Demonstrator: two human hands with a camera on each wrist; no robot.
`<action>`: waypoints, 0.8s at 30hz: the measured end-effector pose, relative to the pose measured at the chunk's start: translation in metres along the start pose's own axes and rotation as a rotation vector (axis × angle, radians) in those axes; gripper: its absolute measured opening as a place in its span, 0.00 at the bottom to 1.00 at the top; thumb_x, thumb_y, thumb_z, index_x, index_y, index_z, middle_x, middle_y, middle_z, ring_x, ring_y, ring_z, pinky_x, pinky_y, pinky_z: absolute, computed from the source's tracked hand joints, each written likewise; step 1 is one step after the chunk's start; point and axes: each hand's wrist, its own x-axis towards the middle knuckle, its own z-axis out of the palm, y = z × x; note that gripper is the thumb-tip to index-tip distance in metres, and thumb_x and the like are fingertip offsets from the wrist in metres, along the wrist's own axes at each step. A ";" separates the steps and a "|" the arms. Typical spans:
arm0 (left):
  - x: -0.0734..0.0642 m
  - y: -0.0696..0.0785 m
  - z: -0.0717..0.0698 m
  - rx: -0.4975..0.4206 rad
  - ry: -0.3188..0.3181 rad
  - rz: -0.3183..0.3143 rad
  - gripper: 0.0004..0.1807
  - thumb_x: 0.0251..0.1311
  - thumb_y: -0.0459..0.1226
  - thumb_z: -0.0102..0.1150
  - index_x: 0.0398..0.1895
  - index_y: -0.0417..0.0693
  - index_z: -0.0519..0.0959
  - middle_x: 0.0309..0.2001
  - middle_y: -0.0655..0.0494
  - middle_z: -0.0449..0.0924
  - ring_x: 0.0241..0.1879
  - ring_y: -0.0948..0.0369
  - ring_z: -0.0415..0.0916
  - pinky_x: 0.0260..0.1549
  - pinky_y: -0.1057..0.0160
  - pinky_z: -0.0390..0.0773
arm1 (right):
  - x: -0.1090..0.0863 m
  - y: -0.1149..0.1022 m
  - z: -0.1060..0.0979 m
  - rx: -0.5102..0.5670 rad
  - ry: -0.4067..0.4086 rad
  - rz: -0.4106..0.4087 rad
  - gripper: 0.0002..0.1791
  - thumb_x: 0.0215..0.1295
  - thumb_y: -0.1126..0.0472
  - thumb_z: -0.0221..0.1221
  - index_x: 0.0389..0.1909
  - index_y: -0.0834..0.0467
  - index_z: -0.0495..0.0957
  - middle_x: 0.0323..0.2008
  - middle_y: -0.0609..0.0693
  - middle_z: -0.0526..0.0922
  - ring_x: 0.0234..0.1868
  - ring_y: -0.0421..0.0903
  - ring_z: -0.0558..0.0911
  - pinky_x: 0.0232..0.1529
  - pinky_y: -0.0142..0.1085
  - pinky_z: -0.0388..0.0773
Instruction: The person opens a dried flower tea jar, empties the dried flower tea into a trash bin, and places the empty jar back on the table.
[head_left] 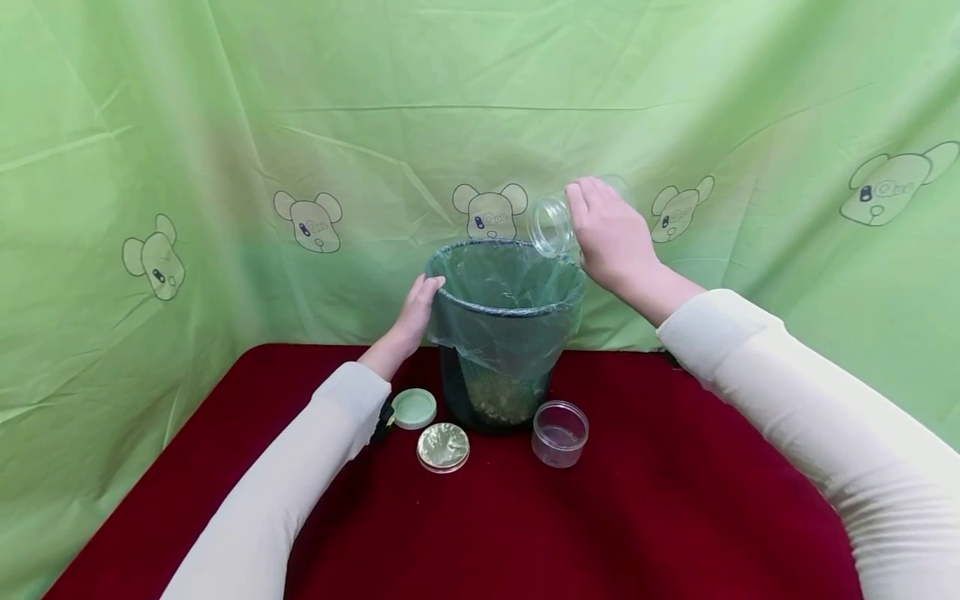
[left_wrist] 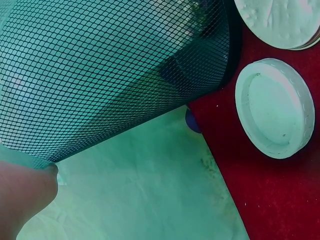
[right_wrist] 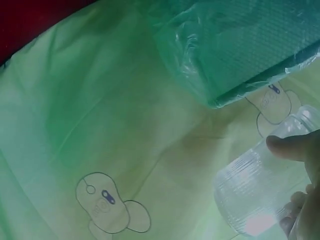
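A black mesh trash bin (head_left: 495, 392), lined with a translucent green bag (head_left: 510, 337), stands upright on the table. At its left rim my left hand (head_left: 416, 312) holds on; in the left wrist view part of that hand (left_wrist: 30, 192) shows beside the mesh. My right hand (head_left: 611, 237) grips a clear jar (head_left: 551, 227) above the bin's right side. The jar is tipped sideways, its open mouth toward the bin and its base to the right. In the right wrist view, the thumb and fingers wrap round the see-through jar (right_wrist: 250, 182).
In front of the bin lie a pale green lid (head_left: 414, 407) and a round lid with a shiny silvery top (head_left: 443, 447). An uncovered clear round tub (head_left: 559, 437) stands to their right. A dark red cloth (head_left: 600, 525) covers the table; a green curtain (head_left: 390, 167) hangs behind.
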 end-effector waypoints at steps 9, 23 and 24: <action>-0.001 0.001 0.000 -0.004 -0.002 -0.003 0.34 0.65 0.46 0.42 0.71 0.37 0.58 0.72 0.44 0.54 0.72 0.52 0.47 0.68 0.52 0.48 | -0.008 0.005 -0.015 0.264 -0.165 0.387 0.42 0.44 0.72 0.70 0.63 0.67 0.62 0.56 0.64 0.72 0.50 0.63 0.75 0.46 0.58 0.75; 0.000 0.000 0.001 -0.028 0.002 0.003 0.35 0.65 0.46 0.43 0.71 0.36 0.57 0.72 0.44 0.53 0.72 0.52 0.47 0.69 0.53 0.47 | -0.039 0.024 -0.023 0.459 -0.136 0.631 0.41 0.49 0.61 0.72 0.63 0.65 0.64 0.53 0.65 0.74 0.51 0.63 0.73 0.51 0.58 0.68; 0.000 0.000 0.001 -0.026 0.002 0.003 0.35 0.65 0.46 0.43 0.72 0.36 0.56 0.73 0.44 0.52 0.72 0.52 0.46 0.69 0.53 0.47 | -0.042 0.026 -0.022 0.465 -0.132 0.640 0.40 0.49 0.60 0.72 0.62 0.66 0.65 0.53 0.65 0.75 0.51 0.63 0.73 0.51 0.57 0.68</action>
